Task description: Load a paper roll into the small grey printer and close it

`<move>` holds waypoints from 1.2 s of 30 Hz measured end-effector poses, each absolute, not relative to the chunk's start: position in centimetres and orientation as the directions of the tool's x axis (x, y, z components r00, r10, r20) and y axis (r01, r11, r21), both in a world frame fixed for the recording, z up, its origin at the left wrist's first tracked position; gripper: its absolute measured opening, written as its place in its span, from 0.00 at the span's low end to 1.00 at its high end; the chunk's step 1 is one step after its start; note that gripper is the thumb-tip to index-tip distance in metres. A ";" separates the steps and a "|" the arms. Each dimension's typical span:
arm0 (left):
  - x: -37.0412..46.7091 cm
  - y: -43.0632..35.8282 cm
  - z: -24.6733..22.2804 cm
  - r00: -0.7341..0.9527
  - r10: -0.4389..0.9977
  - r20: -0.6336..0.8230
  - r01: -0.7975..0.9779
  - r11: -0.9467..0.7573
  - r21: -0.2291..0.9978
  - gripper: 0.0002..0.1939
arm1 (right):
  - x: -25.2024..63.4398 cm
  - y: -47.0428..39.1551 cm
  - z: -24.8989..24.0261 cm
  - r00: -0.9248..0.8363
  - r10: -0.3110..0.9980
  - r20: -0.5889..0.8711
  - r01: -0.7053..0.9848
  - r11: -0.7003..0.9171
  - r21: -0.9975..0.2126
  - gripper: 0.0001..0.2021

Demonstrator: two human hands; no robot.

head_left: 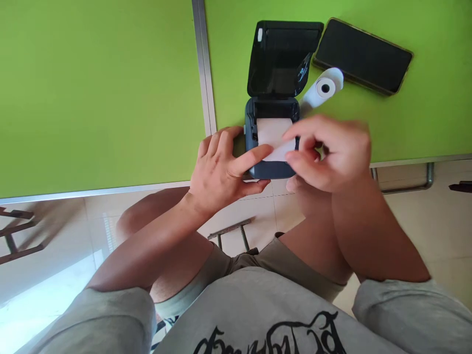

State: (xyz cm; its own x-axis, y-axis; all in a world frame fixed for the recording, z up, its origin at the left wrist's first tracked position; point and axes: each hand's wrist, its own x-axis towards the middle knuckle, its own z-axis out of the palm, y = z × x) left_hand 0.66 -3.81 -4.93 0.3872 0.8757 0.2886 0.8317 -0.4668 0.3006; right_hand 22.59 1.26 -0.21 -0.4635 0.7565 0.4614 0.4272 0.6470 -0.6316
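Note:
A small dark receipt printer (273, 170) stands at the table's front edge with its lid (280, 54) raised. White paper (275, 129) lies in its bay. My left hand (223, 164) grips the printer from its left front. One finger reaches over onto the paper, and the thumb is low by the front edge. My right hand (332, 150), slightly blurred, has its thumb and index finger at the paper's right edge, pinching it. The fingertips partly hide that edge. Just behind this hand, a white paper roll (319, 93) with a dark core lies on the table.
A black smartphone (365, 55) lies at the back right, close to the lid. The green tabletop (99, 98) has a metal seam (204, 69) left of the printer and a metal front edge. My legs are below, with a stool frame (230, 230) on the tiled floor.

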 end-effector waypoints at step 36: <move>0.9 -3.4 -5.0 0.395 0.817 0.421 0.849 -0.499 0.173 0.41 | 23.4 2.9 -1.1 -0.264 0.964 0.009 0.424 0.125 -0.897 0.26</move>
